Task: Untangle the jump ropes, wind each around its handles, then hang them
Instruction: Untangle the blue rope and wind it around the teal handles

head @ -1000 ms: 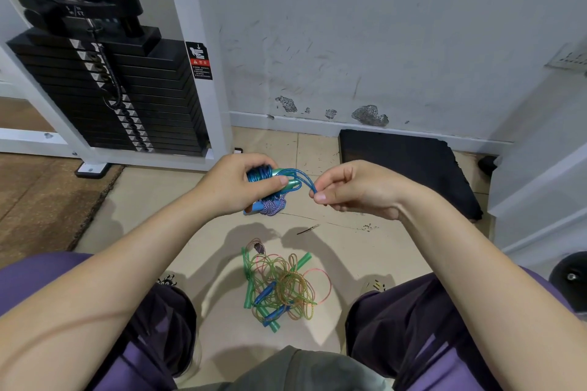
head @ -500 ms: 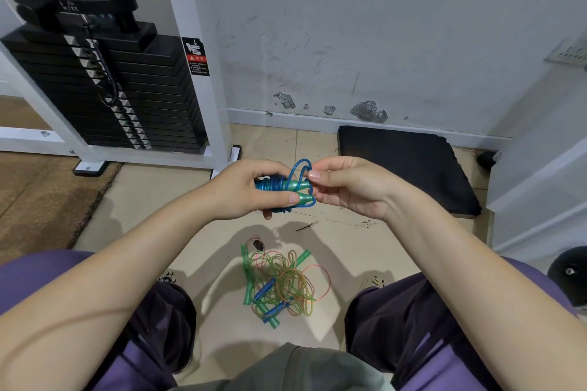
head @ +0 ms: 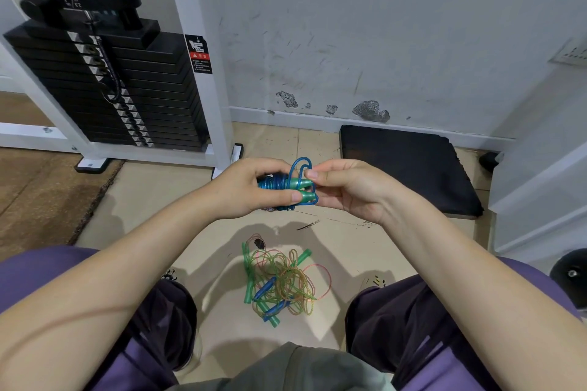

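Note:
My left hand (head: 251,189) grips a blue jump rope (head: 287,186), its cord coiled around two teal-green handles held side by side. Against the handle tips, my right hand (head: 346,189) pinches the last blue loop of that cord. Below on the floor between my knees lies a tangled pile of ropes (head: 281,284): green, orange and pink cords with green and blue handles.
A black weight stack (head: 104,89) in a white frame stands at the left. A black foam pad (head: 409,165) lies against the wall at the right. A brown mat (head: 41,194) covers the floor to the left. A dark round object (head: 570,276) sits at the right edge.
My right hand moved left from holding the cord end out to the side and now pinches the loop at the handle tips. The wound bundle has risen slightly.

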The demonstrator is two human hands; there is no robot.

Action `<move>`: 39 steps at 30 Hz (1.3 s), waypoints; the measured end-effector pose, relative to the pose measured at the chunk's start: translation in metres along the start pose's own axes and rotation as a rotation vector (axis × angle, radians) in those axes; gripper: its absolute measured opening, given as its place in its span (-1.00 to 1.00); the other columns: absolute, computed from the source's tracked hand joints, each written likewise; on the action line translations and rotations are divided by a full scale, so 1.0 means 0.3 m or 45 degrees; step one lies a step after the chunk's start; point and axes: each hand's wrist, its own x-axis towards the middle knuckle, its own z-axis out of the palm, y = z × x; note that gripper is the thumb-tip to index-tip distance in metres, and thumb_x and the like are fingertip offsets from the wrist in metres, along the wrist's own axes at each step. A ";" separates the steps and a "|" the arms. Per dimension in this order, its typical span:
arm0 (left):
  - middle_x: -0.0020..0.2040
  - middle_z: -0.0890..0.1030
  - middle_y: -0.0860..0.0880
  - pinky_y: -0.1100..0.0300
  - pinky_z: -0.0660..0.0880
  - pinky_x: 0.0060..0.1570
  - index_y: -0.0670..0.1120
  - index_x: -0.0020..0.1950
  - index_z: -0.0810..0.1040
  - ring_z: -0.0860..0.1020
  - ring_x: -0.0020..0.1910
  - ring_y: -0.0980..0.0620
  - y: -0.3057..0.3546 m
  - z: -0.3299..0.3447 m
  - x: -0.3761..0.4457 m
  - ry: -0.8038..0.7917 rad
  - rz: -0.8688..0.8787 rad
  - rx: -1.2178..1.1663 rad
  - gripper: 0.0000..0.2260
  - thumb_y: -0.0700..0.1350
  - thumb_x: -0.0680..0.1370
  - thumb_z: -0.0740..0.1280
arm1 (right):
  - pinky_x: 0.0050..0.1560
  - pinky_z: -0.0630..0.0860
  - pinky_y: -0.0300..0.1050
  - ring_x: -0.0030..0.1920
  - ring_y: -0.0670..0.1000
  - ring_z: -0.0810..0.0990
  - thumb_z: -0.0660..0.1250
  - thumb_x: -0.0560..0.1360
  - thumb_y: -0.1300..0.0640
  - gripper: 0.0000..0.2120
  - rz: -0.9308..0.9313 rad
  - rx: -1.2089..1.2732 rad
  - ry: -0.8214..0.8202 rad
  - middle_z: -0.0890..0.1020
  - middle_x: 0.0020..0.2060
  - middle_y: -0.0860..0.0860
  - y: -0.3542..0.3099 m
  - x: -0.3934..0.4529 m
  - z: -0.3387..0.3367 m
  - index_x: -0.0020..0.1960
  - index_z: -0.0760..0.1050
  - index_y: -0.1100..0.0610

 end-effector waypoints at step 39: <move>-0.19 0.65 0.05 0.32 0.47 -0.16 -0.06 0.02 0.64 0.56 -0.25 0.17 -0.028 0.000 0.016 0.136 0.128 0.100 -0.84 -0.06 0.48 0.48 | -0.25 0.53 -0.22 -0.31 -0.10 0.47 0.24 0.57 0.28 -0.87 0.107 -0.013 -0.113 0.53 -0.27 0.04 -0.015 -0.035 0.013 -0.06 0.57 0.22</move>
